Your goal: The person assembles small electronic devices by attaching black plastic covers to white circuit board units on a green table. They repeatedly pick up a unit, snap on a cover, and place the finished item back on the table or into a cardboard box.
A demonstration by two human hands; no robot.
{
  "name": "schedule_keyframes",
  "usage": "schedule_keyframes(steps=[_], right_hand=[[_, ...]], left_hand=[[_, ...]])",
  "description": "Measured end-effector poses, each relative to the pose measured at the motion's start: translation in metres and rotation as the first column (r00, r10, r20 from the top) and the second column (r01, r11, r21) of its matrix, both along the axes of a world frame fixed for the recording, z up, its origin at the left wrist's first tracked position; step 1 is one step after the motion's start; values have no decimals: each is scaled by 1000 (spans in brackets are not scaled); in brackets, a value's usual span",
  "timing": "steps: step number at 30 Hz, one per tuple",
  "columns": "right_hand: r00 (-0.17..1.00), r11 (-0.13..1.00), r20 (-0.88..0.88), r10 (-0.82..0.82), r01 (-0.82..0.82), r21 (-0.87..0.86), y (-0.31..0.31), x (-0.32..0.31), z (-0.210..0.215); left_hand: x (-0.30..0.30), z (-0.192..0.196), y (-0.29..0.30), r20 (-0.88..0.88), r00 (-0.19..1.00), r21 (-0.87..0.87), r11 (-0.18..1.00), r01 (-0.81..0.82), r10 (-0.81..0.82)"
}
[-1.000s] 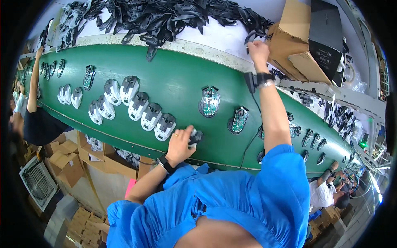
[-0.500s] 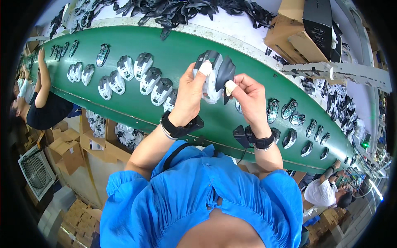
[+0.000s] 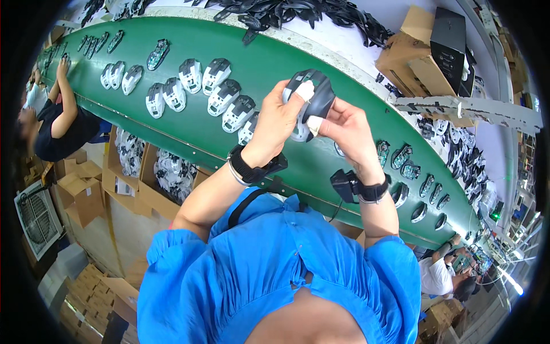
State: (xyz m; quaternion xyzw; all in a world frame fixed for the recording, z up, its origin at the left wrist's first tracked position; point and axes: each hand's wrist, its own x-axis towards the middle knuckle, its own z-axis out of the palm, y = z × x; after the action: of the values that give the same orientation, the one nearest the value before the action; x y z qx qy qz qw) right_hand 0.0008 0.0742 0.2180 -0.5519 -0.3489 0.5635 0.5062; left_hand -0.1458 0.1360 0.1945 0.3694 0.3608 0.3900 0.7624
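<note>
Nearest to me, both forearms rise from a blue garment, each wrist wearing a black strap with a small black box on it. I see my left hand (image 3: 274, 123) and my right hand (image 3: 346, 127) raised together above the near half of the green conveyor belt (image 3: 189, 137), and between them a computer mouse (image 3: 309, 103).

The mouse is a two-tone piece: a white lower shell showing at its bottom edge and a dark grey to black top cover over it. It is held tilted, clear of the belt, not touching it.

My left fingers (image 3: 303, 92) wrap the left side of the mouse, one white-taped fingertip pressed on the top cover. My right fingers (image 3: 316, 123) close on its right and lower edge, a taped thumb against the white shell. Both sets of fingers are clamped on the mouse.

Just left of the hands, a row of white-and-black mouse shells (image 3: 220, 94) lies on the belt, running away to the left. To the right, past my right wrist, smaller parts with green circuit boards (image 3: 401, 157) sit in a line.

Farther off, a heap of black parts (image 3: 298, 12) covers the white counter (image 3: 355, 51) behind the belt, with cardboard boxes (image 3: 424, 57) at its right. At far left, another person (image 3: 60, 123) in dark clothing reaches to the belt.
</note>
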Motion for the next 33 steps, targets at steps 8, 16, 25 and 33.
schedule_keyframes(steps=[8,16,25,33], right_hand=[[945,992,-308,-115,123,5,1,-11,-11],[990,992,-135,34,-49,-112,-32,5,-10],[925,929,152,349,-363,77,-68,-24,57],[704,913,710,-28,-272,305,17,2,21]], left_hand=[[-23,-8,-6,-115,977,203,958,202,-182],[-54,-1,-4,-262,849,311,793,524,-459],[-83,49,-49,-383,772,438,636,635,-507],[-38,-24,29,-78,867,178,849,497,-491]])
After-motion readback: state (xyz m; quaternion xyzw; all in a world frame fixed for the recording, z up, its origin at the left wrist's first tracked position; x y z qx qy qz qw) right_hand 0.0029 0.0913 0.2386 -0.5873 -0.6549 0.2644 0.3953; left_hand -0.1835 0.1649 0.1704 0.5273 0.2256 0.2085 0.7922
